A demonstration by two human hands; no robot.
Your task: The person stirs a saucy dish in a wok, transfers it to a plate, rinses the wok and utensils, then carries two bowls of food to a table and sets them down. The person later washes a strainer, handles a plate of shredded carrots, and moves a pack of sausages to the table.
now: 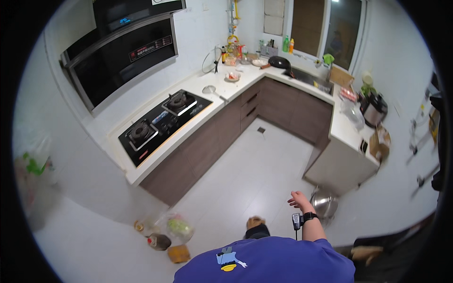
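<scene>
My right hand (300,200) reaches out low at the right of centre, over the floor, with its fingers apart and nothing in them. A black band and a small device (296,221) are strapped at its wrist. Close by on the right, a round stainless steel pot (324,204) stands on the floor by the counter's end. My left hand is out of view. Ahead lie a two-burner gas hob (166,123), a wire skimmer (209,90) and a bowl with food (232,76) on the white countertop. A black frying pan (279,62) rests near the sink.
The U-shaped counter (355,141) ends at the right, bearing an electric cooker (375,109) and a cardboard box (380,145). A bagged cabbage (179,227), a dark bottle (159,241) and other goods stand on the floor at lower left. A range hood (124,60) hangs above the hob.
</scene>
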